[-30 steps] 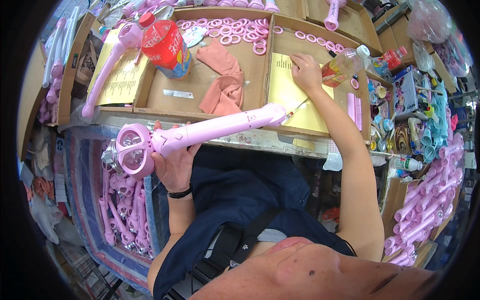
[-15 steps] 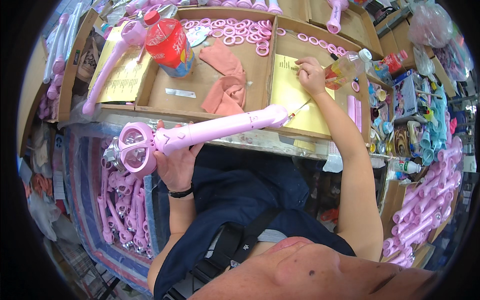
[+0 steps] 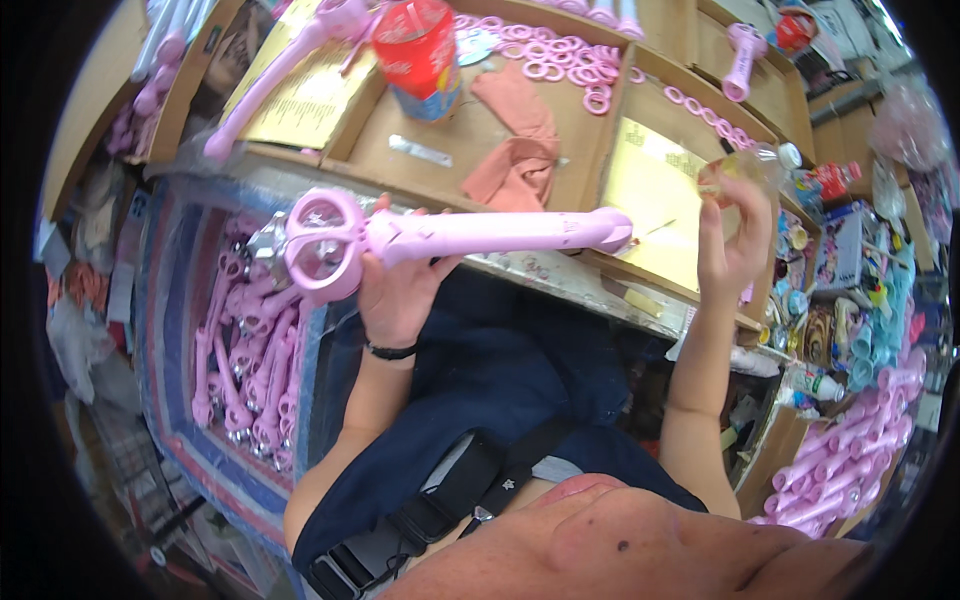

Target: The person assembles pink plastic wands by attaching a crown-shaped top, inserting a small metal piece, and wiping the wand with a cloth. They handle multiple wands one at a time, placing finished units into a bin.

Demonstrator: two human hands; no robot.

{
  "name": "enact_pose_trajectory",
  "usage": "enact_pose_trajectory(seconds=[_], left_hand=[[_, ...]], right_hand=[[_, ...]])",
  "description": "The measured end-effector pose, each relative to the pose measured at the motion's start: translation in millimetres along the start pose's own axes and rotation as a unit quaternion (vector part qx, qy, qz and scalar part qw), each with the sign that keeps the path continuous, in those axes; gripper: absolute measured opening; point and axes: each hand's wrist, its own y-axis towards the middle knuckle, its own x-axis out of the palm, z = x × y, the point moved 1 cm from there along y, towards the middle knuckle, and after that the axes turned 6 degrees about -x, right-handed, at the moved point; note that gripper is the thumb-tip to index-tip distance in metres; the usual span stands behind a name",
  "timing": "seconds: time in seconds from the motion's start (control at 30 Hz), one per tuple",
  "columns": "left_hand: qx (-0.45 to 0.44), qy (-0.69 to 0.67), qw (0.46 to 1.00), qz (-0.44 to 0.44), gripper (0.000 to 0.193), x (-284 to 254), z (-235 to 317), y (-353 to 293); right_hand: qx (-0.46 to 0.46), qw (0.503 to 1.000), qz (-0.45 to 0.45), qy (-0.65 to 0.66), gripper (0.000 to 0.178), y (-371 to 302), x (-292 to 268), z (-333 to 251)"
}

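Bench point(image 3: 560, 284): L hand point(image 3: 400, 305) fingers round pink wand point(image 3: 480, 234); R hand point(image 3: 742, 245) part-open.

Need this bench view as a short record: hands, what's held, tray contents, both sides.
left hand: gripping pink wand near its clear-windowed head
right hand: raised by clear bottle, fingers bent; grip on anything unclear
cardboard trays: pink rings, salmon cloth, yellow sheet, red-labelled bottle
lower left: striped container with more pink wands
lower right: piled pink parts
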Motion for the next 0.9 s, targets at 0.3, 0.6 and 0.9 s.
enact_pose_trajectory(seconds=[0.3,0.6,0.9], left_hand=[[0.020,0.062,0.997,-0.043,0.073,7.7,-7.2,-10.3],[0.054,0.085,0.992,-0.077,0.078,2.9,-1.5,-21.1],[0.052,0.094,0.989,-0.098,0.079,1.6,0.8,-21.7]], right_hand=[[0.427,0.762,-0.018,0.486,0.008,-52.9,63.8,-79.8],[0.388,0.838,-0.026,0.383,0.008,-50.8,71.2,-91.4],[0.388,0.845,-0.031,0.366,0.008,-50.7,72.8,-91.3]])
